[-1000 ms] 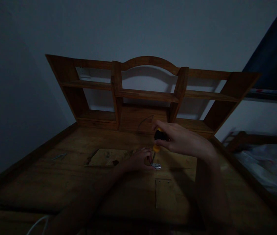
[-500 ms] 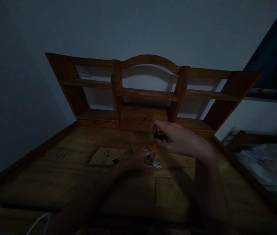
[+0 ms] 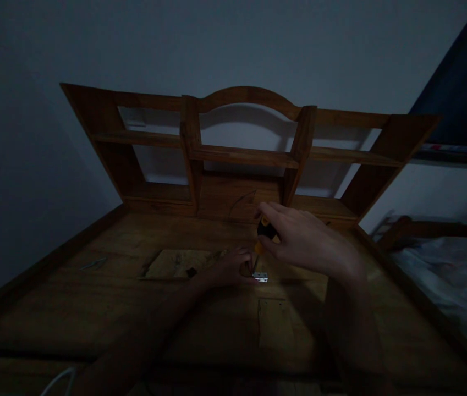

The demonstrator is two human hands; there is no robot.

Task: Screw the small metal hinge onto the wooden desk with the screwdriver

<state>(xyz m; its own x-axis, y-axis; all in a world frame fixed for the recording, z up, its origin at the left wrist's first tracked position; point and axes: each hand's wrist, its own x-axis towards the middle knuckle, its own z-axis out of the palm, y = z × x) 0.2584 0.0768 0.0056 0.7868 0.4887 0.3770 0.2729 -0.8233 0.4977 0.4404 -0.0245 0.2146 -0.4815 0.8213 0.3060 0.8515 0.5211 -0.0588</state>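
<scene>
My right hand (image 3: 289,234) is closed around the black and yellow handle of a screwdriver (image 3: 263,234), which stands nearly upright with its shaft slanting down. Its tip meets the left end of a small shiny metal hinge (image 3: 262,277) with holes. Low on the wooden surface, my left hand (image 3: 235,267) has its thumb and fingers curled at that same end of the hinge, pressing on it. Any screw under the tip is too small to make out. Below the hinge lies a thin wooden plate (image 3: 275,324) with small holes near its upper edge.
A wooden shelf unit (image 3: 245,157) rises along the desk's (image 3: 134,308) back edge. Left of my hands is a rough, damaged pale wood patch (image 3: 175,263). A thin metal object (image 3: 93,263) lies farther left. A white cable (image 3: 62,377) curves at the lower left; plastic-covered things (image 3: 448,275) are at right.
The view has shifted slightly, so the scene sits a little further left. My right hand stays on the screwdriver and my left hand at the hinge, with little visible movement.
</scene>
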